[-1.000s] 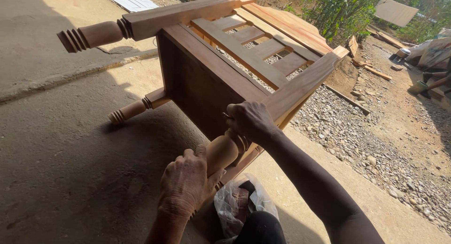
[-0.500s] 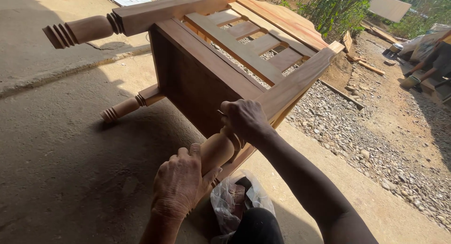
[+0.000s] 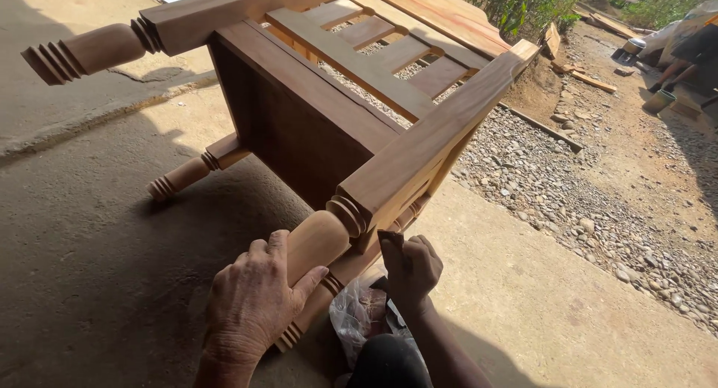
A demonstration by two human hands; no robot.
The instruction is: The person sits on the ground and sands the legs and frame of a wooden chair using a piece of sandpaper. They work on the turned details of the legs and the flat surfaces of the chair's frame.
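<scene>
A: Comparing this moment with the one half a second before, what has changed?

B: The right hand [image 3: 410, 267] has dropped off the square upper part of the table leg [image 3: 419, 152]. It now sits lower, beside the leg, just below the ringed collar, fingers curled around a small folded piece of sandpaper [image 3: 390, 242]. The left hand [image 3: 254, 298] has closed further around the rounded, turned section of that leg; fingers and thumb grasp it. The view has also drawn closer to the work.

A: Where is the table?

B: The wooden table [image 3: 299, 126] lies tipped on its side on the concrete floor [image 3: 90, 283], legs pointing toward the person. The gripped leg is the nearest one.

A: What else surrounds it?

B: A crumpled plastic bag [image 3: 359, 313] lies on the floor just beside the right wrist. A second turned leg [image 3: 78, 51] juts out at upper left; a third leg [image 3: 187, 175] rests low on the floor. Gravel [image 3: 553, 186] runs along the slab edge, with loose boards [image 3: 591, 80] and green plants [image 3: 523, 3] beyond.

A: Any obstruction?

B: The gripped leg hides the lower leg behind it, and the left hand covers part of the turned section.
</scene>
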